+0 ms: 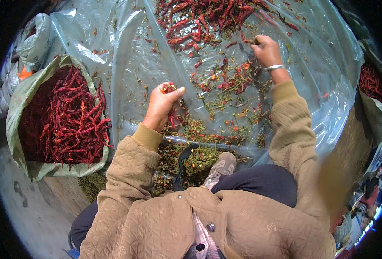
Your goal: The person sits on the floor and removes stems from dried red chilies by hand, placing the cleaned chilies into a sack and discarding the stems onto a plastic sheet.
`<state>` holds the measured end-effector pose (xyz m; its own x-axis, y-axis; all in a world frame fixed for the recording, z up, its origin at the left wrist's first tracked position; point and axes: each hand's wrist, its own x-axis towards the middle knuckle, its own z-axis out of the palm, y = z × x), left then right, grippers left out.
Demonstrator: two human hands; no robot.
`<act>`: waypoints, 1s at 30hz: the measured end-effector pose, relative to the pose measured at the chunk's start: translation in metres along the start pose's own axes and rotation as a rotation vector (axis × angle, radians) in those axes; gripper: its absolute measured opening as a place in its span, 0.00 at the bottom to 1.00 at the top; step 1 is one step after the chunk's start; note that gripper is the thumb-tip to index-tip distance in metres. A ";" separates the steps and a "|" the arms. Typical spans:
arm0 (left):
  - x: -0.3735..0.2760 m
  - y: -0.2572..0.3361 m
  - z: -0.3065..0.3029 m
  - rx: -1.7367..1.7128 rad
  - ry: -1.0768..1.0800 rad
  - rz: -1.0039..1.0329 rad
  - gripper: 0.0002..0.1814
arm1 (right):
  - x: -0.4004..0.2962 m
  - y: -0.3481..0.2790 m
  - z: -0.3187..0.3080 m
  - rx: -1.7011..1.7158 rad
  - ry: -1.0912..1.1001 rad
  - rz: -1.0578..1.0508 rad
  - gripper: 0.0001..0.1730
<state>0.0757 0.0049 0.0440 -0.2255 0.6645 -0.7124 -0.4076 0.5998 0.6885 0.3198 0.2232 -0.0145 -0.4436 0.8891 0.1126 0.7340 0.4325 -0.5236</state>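
Note:
My left hand [163, 105] is closed around several dried red chillies [173, 118]; bits of them show above the fist and hang below it. My right hand [267, 51] is farther out, a metal bangle [274, 67] at its wrist. Its thumb and finger pinch a small piece of dried chilli [243, 36] by its stem end. Just beyond lies a heap of dried red chillies [207, 19] on a clear plastic sheet [136, 64]. Between and below my hands, loose green stems, seeds and red scraps [229, 81] are strewn over the sheet.
An open woven sack [14, 106] full of dark red chillies [71, 119] stands at my left. Another sack [377, 110] with chillies is at the far right. Near my shoe [221, 166], a black strap [181, 165] lies over more stems. A white bag [34, 42] sits at upper left.

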 end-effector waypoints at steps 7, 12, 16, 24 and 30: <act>0.026 -0.007 0.057 0.596 -0.282 0.453 0.24 | -0.081 -0.014 -0.012 0.602 -0.378 0.187 0.15; 0.048 -0.021 0.074 1.374 -0.516 0.649 0.28 | -0.119 0.000 0.008 0.087 -0.256 0.044 0.17; 0.046 0.014 0.057 1.362 -0.703 0.506 0.29 | -0.118 0.002 -0.038 0.246 -0.238 0.227 0.11; 0.058 0.119 0.044 1.606 -0.813 0.541 0.19 | -0.115 0.017 -0.082 0.457 -0.247 0.500 0.08; 0.074 0.088 0.030 1.385 -0.899 0.529 0.18 | -0.091 -0.003 -0.019 0.070 -0.116 0.016 0.11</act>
<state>0.0498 0.1206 0.0561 0.6463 0.6308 -0.4295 0.6501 -0.1604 0.7427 0.3681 0.1444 -0.0069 -0.4912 0.8710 0.0073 0.7058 0.4029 -0.5827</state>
